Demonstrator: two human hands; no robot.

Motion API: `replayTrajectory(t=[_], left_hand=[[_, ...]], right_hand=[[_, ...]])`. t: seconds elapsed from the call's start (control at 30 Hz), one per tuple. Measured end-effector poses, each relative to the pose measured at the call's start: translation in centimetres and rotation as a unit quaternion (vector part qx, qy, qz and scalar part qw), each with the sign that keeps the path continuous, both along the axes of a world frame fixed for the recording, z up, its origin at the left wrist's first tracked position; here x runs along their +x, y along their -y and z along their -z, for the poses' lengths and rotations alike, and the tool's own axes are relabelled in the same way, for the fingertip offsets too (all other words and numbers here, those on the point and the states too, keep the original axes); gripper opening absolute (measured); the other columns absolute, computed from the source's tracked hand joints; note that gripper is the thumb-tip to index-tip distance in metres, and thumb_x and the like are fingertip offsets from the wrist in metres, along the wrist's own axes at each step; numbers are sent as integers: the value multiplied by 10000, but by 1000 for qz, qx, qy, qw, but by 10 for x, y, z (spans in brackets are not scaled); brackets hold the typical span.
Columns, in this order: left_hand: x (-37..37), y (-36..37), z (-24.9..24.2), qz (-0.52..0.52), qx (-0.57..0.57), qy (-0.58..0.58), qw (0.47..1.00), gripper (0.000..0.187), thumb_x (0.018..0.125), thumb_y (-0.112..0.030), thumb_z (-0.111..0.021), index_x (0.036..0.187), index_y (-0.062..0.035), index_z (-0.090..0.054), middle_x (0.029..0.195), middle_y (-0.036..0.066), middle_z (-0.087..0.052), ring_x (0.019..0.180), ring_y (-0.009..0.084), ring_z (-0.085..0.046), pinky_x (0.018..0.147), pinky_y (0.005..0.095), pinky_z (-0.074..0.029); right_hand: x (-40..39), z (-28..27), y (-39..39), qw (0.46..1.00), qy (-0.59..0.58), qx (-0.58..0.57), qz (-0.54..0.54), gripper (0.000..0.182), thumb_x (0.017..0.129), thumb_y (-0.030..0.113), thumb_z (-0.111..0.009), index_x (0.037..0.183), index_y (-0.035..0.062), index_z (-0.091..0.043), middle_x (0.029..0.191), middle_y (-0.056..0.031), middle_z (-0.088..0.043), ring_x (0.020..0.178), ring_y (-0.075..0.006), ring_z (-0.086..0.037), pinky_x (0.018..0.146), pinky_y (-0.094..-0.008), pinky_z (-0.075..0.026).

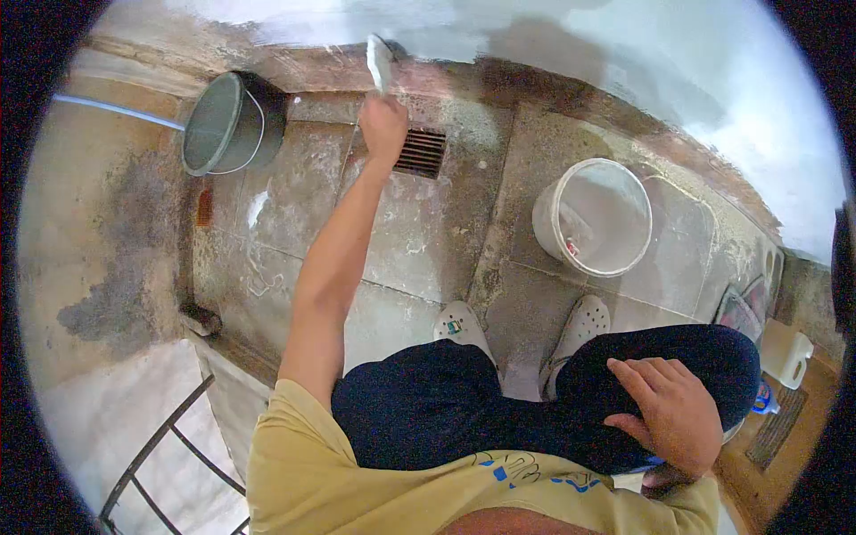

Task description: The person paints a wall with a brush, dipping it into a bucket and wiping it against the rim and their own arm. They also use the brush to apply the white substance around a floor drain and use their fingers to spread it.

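My left hand (383, 129) is closed round a paintbrush (379, 64), its white, flat end up against the lower part of the wall (428, 31). Fresh-looking white paint covers that wall above a bare brownish strip along its foot. Just below my left hand a dark metal drain grate (422, 152) is set in the floor. My right hand (664, 410) rests on my right knee, fingers spread over the dark trousers (428, 392), holding nothing. A whitish bucket (542, 223) stands ahead of my feet, with a small red-and-white mark low inside it.
A dark bucket (267, 134) with a wire handle lies tilted at the left, near a pale blue hose (125, 112). At the right are a cream plastic jug (785, 352), a blue bottle (764, 399) and a cloth (742, 308). Dark metal bars (160, 432) stand lower left.
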State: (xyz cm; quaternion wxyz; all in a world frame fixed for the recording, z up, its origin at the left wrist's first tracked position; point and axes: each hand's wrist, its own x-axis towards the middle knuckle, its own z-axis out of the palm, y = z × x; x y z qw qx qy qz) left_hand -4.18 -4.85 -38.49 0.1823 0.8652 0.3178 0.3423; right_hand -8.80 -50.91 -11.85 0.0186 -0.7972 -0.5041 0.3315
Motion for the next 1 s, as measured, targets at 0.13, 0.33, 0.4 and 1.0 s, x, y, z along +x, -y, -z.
replayTrajectory(t=[0.13,0.33,0.4,1.0], left_hand=[[14,17,6,19,39,-39,998,176,802,-86,-584,706,59,-609,676,275,-607,677,454,-622,632,535,-483],[50,94,35,167,297,-278,898,236,837,-138,-587,931,78,-607,746,238,-639,661,397,-649,588,483,-518],[46,121,11,197,122,-224,947,266,844,-135,-586,1002,78,-567,752,229,-637,663,398,-651,590,484,-525],[-37,-94,1,-7,107,-50,993,287,852,-247,-587,808,34,-621,721,237,-638,702,429,-631,633,491,-500]], right_hand=[[0,2,0,1000,4,3,1,621,773,364,-701,1277,48,-521,1152,-107,-617,1056,-286,-583,911,-388,-466],[0,3,-8,1000,12,-3,-12,624,774,363,-697,1278,42,-516,1147,-109,-617,1055,-289,-582,914,-390,-461],[1,5,-11,1000,10,-5,-11,617,781,362,-692,1278,43,-514,1153,-115,-616,1060,-293,-581,915,-393,-460],[2,4,-6,999,-8,35,-13,615,762,373,-712,1262,58,-542,1133,-106,-629,1054,-283,-592,907,-383,-474]])
